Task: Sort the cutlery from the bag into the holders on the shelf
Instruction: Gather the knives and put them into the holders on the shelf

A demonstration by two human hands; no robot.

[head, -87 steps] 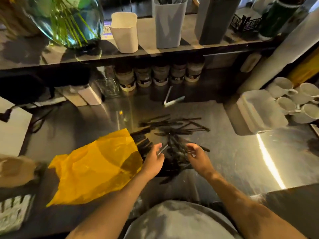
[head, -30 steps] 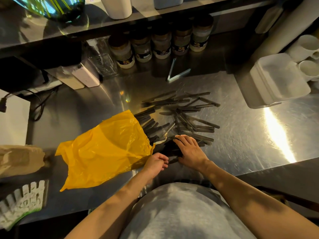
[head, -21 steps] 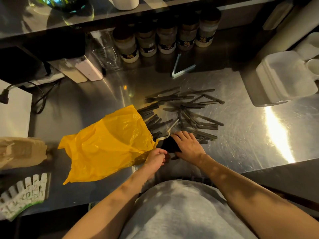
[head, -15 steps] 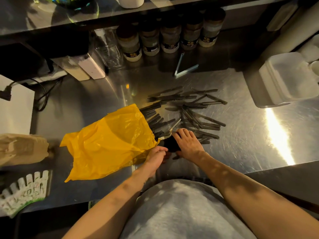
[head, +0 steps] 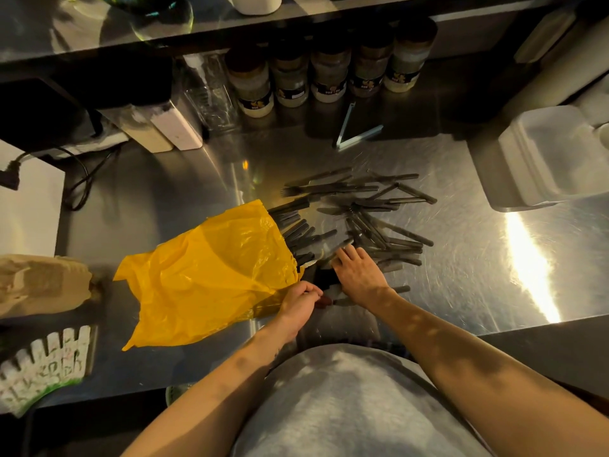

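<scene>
Dark cutlery (head: 369, 212) lies spread in a loose fan on the steel counter (head: 461, 265), right of a crumpled yellow bag (head: 211, 275). My left hand (head: 301, 303) sits at the bag's near right corner with its fingers curled round a few dark cutlery handles. My right hand (head: 357, 275) lies flat with straight fingers on the near end of the pile. Of the holders only the base of a white one (head: 255, 1) shows on the shelf (head: 99, 31) at the top edge.
Several jars (head: 326, 74) stand under the shelf at the back. A white tub (head: 553, 156) sits at the right, metal tongs (head: 354, 130) behind the pile. A brown paper bag (head: 39, 285) and a white box (head: 26, 206) lie at the left.
The view has dipped, so the shelf holders are mostly out of frame. Both hands came toward the counter's near edge; the right now lies flat on the pile and the left has gathered handles.
</scene>
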